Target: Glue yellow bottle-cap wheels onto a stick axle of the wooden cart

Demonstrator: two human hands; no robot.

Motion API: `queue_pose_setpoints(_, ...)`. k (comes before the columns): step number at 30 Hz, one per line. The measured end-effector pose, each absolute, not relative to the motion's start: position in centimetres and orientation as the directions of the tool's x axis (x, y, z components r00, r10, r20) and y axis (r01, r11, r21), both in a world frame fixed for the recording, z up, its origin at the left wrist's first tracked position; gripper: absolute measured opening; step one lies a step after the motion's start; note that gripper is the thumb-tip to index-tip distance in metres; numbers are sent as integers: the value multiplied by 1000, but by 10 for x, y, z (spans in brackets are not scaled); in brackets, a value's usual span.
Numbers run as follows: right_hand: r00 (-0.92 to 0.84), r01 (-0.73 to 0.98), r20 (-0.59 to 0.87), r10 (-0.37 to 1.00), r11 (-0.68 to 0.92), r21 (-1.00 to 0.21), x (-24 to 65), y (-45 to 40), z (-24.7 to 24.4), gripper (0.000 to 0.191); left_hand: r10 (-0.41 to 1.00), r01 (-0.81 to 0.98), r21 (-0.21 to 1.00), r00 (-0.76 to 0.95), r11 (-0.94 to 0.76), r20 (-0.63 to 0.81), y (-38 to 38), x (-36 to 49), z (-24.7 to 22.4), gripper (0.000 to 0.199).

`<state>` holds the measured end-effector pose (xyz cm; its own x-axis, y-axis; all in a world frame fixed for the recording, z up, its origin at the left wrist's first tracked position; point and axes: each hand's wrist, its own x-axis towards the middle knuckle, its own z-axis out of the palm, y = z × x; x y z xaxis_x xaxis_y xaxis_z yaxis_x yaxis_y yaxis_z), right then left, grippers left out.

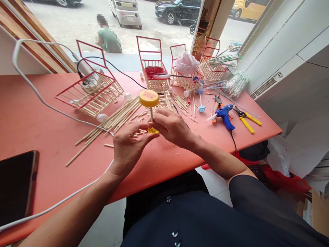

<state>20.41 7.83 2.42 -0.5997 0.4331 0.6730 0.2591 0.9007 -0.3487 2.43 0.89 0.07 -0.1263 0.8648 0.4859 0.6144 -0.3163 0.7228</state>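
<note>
So, the top yellow cap (149, 98) has red writing, too small to make out. It's up on a wooden stick (151, 115) above the worktop (151, 171), with a lower yellow cap (153, 130) underneath. Right hand (177, 127) has its fingers pinched on the stick; left hand (131, 144) has the lower cap between its fingers. Baskets (151, 69) crowd the far edge, but there's open room by the phone (16, 187) and along the near edge.

A dark navy cloth top (210, 219) has shiny round buttons (175, 234) down its front. Its right sleeve (244, 193) is short.
</note>
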Motion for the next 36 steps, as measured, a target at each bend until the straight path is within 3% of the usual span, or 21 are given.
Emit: queue_pose_setpoints(36, -614, 290, 637, 466, 884, -366, 204, 78, 23, 36, 864, 607, 729, -132, -317, 486, 10, 24, -3, 24)
